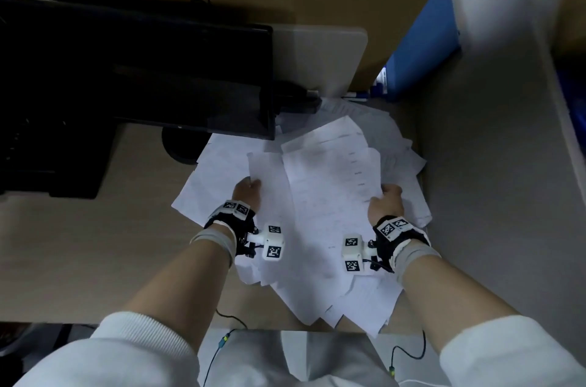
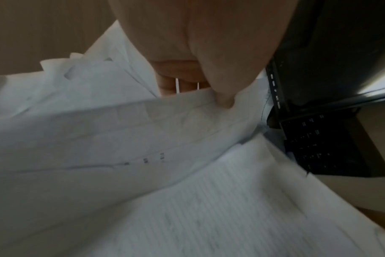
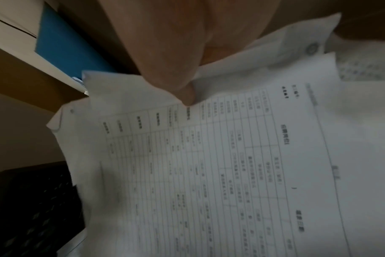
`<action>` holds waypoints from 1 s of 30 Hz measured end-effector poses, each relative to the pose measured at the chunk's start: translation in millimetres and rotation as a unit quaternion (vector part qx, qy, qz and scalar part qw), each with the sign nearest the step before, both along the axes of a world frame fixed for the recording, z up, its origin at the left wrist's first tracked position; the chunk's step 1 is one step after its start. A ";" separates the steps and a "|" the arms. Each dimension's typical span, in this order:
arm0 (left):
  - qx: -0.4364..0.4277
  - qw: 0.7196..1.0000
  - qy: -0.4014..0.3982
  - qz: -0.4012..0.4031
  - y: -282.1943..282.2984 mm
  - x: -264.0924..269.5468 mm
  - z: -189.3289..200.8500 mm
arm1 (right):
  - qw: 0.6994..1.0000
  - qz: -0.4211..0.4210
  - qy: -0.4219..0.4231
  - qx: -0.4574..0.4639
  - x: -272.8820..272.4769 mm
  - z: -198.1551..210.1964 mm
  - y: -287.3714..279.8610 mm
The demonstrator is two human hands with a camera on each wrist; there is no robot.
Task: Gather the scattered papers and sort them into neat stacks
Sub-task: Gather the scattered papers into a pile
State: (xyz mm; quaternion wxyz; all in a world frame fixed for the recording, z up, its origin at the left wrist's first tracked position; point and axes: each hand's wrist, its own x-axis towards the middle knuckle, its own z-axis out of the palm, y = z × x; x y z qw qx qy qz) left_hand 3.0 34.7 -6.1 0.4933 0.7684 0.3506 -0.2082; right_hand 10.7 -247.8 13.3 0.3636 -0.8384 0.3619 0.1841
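**Both hands on the paper pile**

Nearest the head camera, white sleeves (image 1: 111,351) frame the forearms. The left hand (image 1: 249,193) has its grip clamped on the left edge of a sheet (image 1: 269,183), thumb on top and fingers (image 2: 178,83) curled beneath. The right hand (image 1: 385,204) pinches the right edge of a form (image 3: 209,156) printed with a table, thumb (image 3: 187,97) pressed on its face. Both sheets lie atop the papers (image 1: 317,259), a loose overlapping heap on the bench (image 1: 79,259), its near sheets overhanging the front edge. A black keyboard (image 1: 47,161) and monitor (image 1: 142,69) sit left of the heap, a blue box (image 1: 421,50) beyond it.
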 end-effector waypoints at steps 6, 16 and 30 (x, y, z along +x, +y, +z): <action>-0.037 0.997 0.062 -0.038 -8.3 -20.2 -15.5 | 0.998 0.046 0.021 0.038 3.6 -23.4 30.1; -0.062 0.992 0.101 -0.042 -10.6 -38.8 -33.0 | 0.977 0.119 0.178 0.022 -10.3 -35.3 29.7; -0.085 0.954 0.224 -0.182 -15.8 -39.4 -1.5 | 0.973 0.129 0.109 0.158 -19.3 -30.2 39.5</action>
